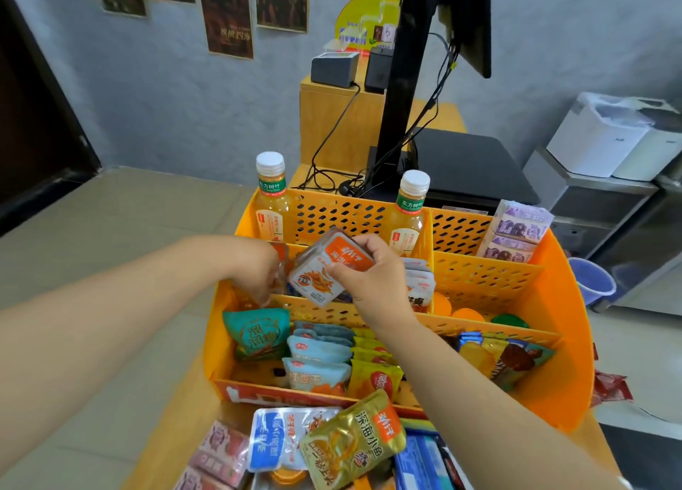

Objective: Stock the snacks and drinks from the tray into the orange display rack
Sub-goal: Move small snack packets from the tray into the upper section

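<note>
While my right hand pinches a small stack of orange-and-silver fish snack packets above the middle tier of the orange display rack, my left hand reaches into that tier beside them; whether its grip encloses anything I cannot tell. I judge the packets light, crinkly and slick, foil film over soft contents, so I would hold them by the flat faces near the sealed edges. More glossy pouches, a gold fish pouch among them, lie on the tray. Two tea bottles stand rigid at the back.
</note>
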Demonstrator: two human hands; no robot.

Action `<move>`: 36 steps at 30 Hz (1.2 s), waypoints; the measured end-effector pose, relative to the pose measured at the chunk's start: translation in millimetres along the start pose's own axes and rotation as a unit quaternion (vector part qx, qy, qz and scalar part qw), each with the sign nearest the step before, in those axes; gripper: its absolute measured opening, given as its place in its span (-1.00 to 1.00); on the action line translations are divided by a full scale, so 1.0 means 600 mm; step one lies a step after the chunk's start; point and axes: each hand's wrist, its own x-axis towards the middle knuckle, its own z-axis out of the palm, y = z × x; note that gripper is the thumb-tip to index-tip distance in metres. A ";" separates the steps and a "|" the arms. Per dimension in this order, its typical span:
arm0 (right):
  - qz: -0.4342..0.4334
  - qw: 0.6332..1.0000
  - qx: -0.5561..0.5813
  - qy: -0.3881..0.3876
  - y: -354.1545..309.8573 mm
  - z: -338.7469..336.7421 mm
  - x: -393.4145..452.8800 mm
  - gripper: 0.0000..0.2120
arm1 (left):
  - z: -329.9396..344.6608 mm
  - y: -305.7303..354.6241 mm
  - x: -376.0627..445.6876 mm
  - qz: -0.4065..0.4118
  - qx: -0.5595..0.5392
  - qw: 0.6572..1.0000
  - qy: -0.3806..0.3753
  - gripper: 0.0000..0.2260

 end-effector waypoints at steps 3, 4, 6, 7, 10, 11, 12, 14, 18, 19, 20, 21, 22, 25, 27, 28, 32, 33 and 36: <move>-0.012 0.997 -0.075 -0.011 0.004 0.032 0.013 -0.73 | 0.003 -0.013 -0.007 0.022 0.027 0.999 0.013 -0.77; -0.015 0.996 -0.090 -0.016 0.003 0.040 0.017 -0.72 | 0.003 -0.016 -0.008 0.029 0.036 0.999 0.018 -0.77; -0.014 0.995 -0.102 -0.014 -0.004 0.052 0.030 -0.70 | 0.003 -0.023 -0.013 0.042 0.035 0.998 0.026 -0.76; -0.010 0.994 -0.106 -0.006 -0.011 0.057 0.038 -0.69 | 0.004 -0.027 -0.016 0.051 0.030 0.998 0.033 -0.76; 0.017 0.997 -0.071 0.018 -0.031 0.051 0.059 -0.68 | 0.003 -0.041 -0.024 0.064 0.005 0.997 0.050 -0.78; 0.022 0.998 -0.058 0.022 -0.035 0.045 0.063 -0.68 | 0.000 -0.047 -0.030 0.060 -0.017 0.996 0.058 -0.80; 0.025 0.998 -0.053 0.017 -0.037 0.038 0.064 -0.69 | -0.004 -0.053 -0.032 0.057 -0.043 0.995 0.068 -0.82; 0.032 0.997 -0.071 -0.015 -0.037 0.039 0.061 -0.69 | -0.012 -0.069 -0.036 0.061 -0.073 0.990 0.109 -0.84; 0.006 0.981 -0.178 -0.079 -0.028 0.074 0.055 -0.67 | -0.016 -0.086 -0.029 0.049 -0.182 0.954 0.235 -0.89; -0.004 0.976 -0.201 -0.086 -0.025 0.086 0.055 -0.67 | -0.015 -0.085 -0.027 0.046 -0.178 0.949 0.257 -0.93; -0.007 0.972 -0.215 -0.096 -0.021 0.098 0.055 -0.67 | -0.011 -0.086 -0.024 0.044 -0.167 0.945 0.277 -0.98; -0.007 0.969 -0.222 -0.110 -0.015 0.109 0.054 -0.67 | -0.007 -0.086 -0.022 0.047 -0.156 0.943 0.291 -0.95; -0.006 0.965 -0.229 -0.126 -0.007 0.119 0.051 -0.68 | -0.001 -0.086 -0.021 0.057 -0.147 0.944 0.291 -0.90; -0.022 0.950 -0.264 -0.167 0.020 0.142 0.039 -0.72 | 0.017 -0.086 -0.016 0.072 -0.081 0.964 0.242 -0.79; -0.026 0.941 -0.284 -0.183 0.026 0.146 0.038 -0.73 | 0.028 -0.082 -0.014 0.073 -0.048 0.966 0.244 -0.85; -0.023 0.936 -0.294 -0.192 0.025 0.146 0.040 -0.72 | 0.033 -0.078 -0.013 0.072 -0.036 0.962 0.261 -0.91; -0.010 0.904 -0.386 -0.183 0.017 0.138 0.040 -0.66 | 0.048 -0.062 -0.006 0.036 0.046 0.938 0.342 -0.85; -0.012 0.894 -0.419 -0.157 0.016 0.135 0.041 -0.66 | 0.051 -0.061 -0.002 0.029 0.063 0.930 0.361 -0.83; 0.027 0.867 -0.482 -0.122 0.013 0.124 0.046 -0.62 | 0.059 -0.066 0.008 0.042 0.057 0.920 0.385 -0.81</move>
